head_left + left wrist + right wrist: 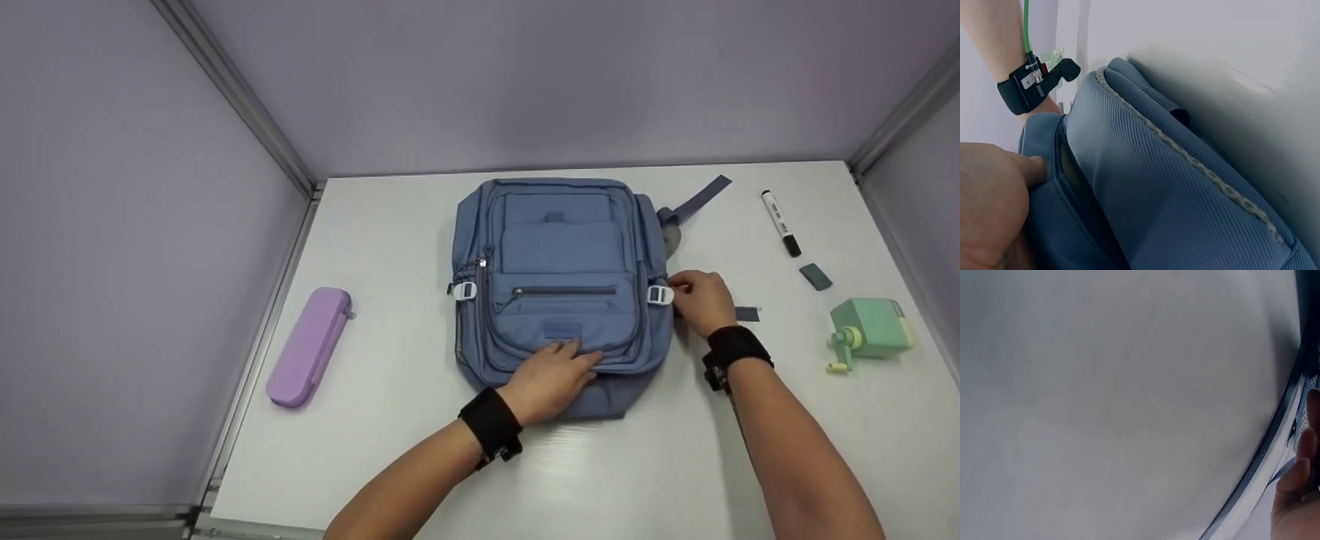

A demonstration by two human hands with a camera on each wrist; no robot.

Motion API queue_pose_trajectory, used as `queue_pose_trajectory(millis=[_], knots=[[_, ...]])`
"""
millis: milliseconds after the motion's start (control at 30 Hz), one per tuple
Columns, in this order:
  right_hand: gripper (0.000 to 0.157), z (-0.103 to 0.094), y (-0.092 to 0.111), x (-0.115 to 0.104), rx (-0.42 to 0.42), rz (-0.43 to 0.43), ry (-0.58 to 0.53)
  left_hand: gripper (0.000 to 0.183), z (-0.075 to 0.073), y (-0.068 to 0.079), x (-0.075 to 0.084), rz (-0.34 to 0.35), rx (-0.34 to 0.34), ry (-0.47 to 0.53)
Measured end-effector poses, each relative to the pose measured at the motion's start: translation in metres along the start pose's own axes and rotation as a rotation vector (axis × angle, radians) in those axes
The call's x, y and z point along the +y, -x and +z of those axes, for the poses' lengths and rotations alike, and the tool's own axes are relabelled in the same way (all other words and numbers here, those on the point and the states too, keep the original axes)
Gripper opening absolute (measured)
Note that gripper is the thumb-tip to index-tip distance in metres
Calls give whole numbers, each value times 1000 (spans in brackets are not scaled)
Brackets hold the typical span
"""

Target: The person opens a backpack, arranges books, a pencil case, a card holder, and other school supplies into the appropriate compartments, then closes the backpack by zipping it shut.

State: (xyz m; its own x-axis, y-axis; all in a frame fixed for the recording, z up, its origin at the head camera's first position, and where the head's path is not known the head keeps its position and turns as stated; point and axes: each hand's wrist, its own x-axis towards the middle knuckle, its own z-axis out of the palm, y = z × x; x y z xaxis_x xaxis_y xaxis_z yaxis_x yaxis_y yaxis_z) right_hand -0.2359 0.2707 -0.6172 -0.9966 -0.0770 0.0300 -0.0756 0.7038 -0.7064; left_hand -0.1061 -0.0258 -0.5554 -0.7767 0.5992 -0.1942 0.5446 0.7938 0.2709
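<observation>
A blue backpack [566, 247] lies front up on a white table. My left hand [549, 379] rests on its lower front pocket with the fingers extended; the left wrist view shows that thumb [1033, 171] on the fabric beside a gap in the backpack. At the right side, my right hand [703, 302] pinches the edge of a white buckle [660, 295] on the side strap. Curled right fingers [1297, 478] show at the edge of the right wrist view, where the backpack mostly hides what they hold. A matching white buckle [465, 291] sits on the left side.
A purple pencil case [311, 346] lies at the left. To the right are a black-and-white marker [781, 223], a dark grey eraser-like block [815, 277] and a green crank pencil sharpener [870, 328]. A loose strap [701, 198] extends from the backpack. Partition walls enclose the table.
</observation>
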Motion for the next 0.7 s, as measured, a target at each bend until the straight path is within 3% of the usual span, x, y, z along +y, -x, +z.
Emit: queue_pose_trajectory(millis=[167, 433, 700], knots=[[24, -1, 3, -2, -47, 29, -28, 46, 1, 0, 1, -14, -6, 7], [29, -3, 5, -7, -42, 33, 3, 45, 3, -1, 2, -15, -7, 4], [13, -2, 15, -9, 94, -200, 192, 44, 0, -6, 2, -20, -23, 27]])
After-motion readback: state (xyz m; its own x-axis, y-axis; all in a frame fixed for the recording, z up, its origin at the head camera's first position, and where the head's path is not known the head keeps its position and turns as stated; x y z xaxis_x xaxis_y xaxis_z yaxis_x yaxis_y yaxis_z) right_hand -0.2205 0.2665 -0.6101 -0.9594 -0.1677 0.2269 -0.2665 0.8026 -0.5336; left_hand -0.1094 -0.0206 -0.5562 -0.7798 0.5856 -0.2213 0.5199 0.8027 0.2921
